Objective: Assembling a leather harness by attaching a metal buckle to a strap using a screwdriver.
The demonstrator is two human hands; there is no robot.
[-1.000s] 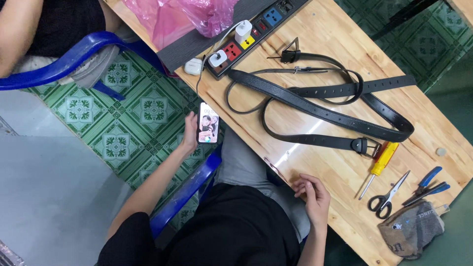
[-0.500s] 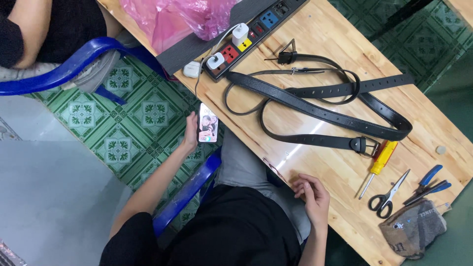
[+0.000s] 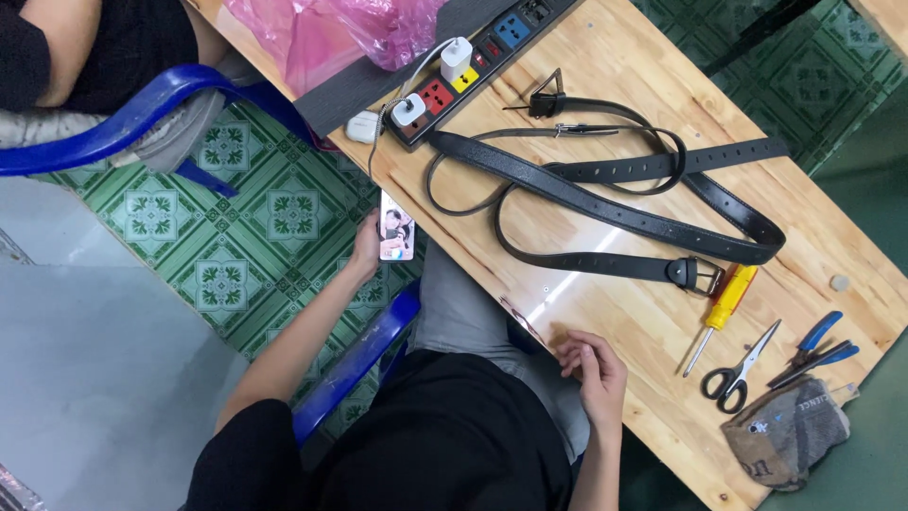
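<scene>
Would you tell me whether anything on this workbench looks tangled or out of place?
The black belts lie looped over each other across the table, not laid straight. The left hand holds a phone beside the table edge; the right hand rests on the wood.

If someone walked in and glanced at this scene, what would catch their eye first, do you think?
Most likely the black belts looped across the middle of the wooden table. Next, the phone held in the left hand off the table's edge, while the right hand rests on the table's near edge. The power strip with coloured sockets lies at the far end, beside a pink plastic bag.
</scene>
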